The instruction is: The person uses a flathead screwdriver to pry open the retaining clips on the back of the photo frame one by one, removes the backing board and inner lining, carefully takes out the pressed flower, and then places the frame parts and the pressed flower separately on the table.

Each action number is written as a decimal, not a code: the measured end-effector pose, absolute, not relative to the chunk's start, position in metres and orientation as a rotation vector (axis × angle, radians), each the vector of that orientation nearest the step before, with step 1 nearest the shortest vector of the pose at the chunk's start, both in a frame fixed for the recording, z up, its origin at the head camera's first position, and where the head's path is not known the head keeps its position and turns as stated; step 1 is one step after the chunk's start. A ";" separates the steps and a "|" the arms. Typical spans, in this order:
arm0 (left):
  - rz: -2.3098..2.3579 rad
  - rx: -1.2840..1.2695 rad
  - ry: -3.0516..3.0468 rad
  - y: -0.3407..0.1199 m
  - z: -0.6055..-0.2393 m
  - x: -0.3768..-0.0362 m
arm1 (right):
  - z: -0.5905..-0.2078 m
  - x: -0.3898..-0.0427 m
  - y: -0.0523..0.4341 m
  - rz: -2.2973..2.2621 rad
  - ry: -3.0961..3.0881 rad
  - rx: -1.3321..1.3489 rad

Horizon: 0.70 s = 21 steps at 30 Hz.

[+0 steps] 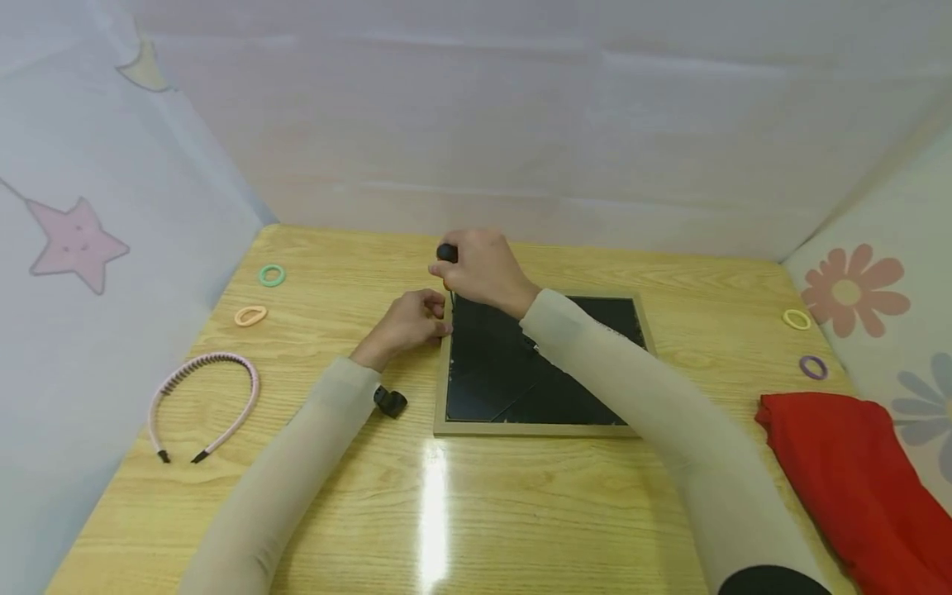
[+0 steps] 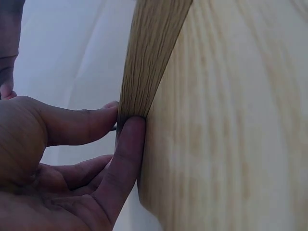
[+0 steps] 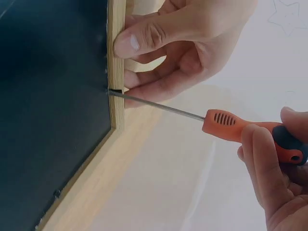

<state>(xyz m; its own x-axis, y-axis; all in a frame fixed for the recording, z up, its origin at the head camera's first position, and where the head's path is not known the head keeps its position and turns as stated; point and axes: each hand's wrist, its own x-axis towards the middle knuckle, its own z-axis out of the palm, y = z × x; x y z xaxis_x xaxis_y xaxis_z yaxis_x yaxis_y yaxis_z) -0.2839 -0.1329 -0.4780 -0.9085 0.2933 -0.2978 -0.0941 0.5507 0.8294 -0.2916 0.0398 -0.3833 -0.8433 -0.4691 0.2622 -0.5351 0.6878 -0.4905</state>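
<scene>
A picture frame [image 1: 535, 430] with a light wooden rim and a black back panel [image 1: 483, 372] lies face down on the table. With thumb and fingers, my left hand [image 1: 407, 322] grips its left rim near the far corner. My right hand [image 1: 487, 268] holds a screwdriver [image 3: 224, 126] by its orange and black handle. The shaft points down, and in the right wrist view its tip meets the inner edge of the rim at a small dark tab [image 3: 114, 91], close beside the left hand's fingers. The right forearm hides part of the panel.
To the left lie a pink headband [image 1: 254, 388], a green ring [image 1: 272, 275] and an orange ring [image 1: 250, 316]. On the right are a yellow ring [image 1: 797, 319], a purple ring [image 1: 814, 368] and a red cloth [image 1: 840, 463]. Fabric walls [image 1: 521, 124] border the table [image 1: 357, 512].
</scene>
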 end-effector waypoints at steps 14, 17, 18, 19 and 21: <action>1.312 0.106 2.388 -0.127 -0.472 -0.290 | -0.373 -0.302 0.073 0.884 -2.931 0.594; 1.336 0.117 2.361 -0.130 -0.468 -0.291 | -0.377 -0.304 0.087 0.995 -2.898 0.534; 1.341 0.122 2.359 -0.131 -0.467 -0.292 | -0.381 -0.305 0.092 1.039 -2.883 0.512; 1.329 0.129 2.376 -0.132 -0.467 -0.293 | -0.384 -0.305 0.097 1.083 -2.868 0.489; 1.305 0.149 2.417 -0.132 -0.465 -0.296 | -0.393 -0.305 0.108 1.173 -2.839 0.443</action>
<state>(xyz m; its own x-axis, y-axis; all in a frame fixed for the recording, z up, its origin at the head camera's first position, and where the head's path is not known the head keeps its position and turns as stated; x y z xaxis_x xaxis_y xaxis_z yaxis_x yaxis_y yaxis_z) -0.2961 -0.1319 -0.4653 -0.9191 0.2722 -0.2848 -0.0888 0.5613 0.8228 -0.3046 0.1085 -0.3931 -0.9585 -0.2468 0.1430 -0.2757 0.6735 -0.6859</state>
